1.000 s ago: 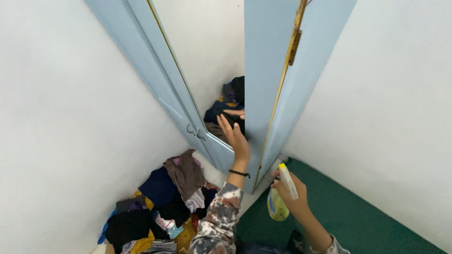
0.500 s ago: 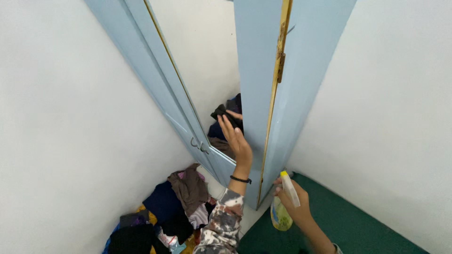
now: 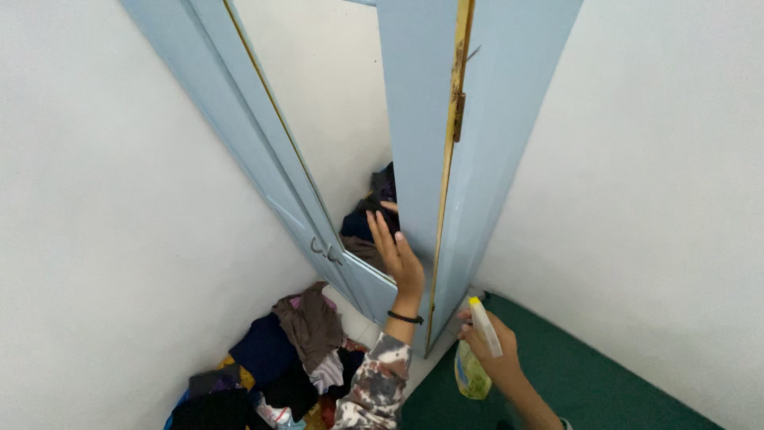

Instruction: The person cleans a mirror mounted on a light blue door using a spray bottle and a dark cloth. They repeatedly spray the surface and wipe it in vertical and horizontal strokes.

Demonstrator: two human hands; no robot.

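My left hand [image 3: 398,259] is raised with its fingers spread flat against the mirror [image 3: 334,119] on the pale blue wardrobe door [image 3: 414,143]; its reflection and some dark clothes show in the glass. I cannot tell whether a cloth lies under the palm. My right hand [image 3: 489,350] hangs lower right, closed around a spray bottle [image 3: 473,362] with yellow-green liquid and a white and yellow trigger head. The bottle points up toward the door's edge.
A second pale blue door [image 3: 239,135] with a metal handle [image 3: 325,251] stands at the left. A heap of mixed clothes [image 3: 278,358] lies on the floor below it. Green carpet [image 3: 589,382] covers the floor at right. White walls close in on both sides.
The view has tilted up and the door has swung slightly left. My left hand has slid a little lower on the mirror. The right hand keeps the bottle.
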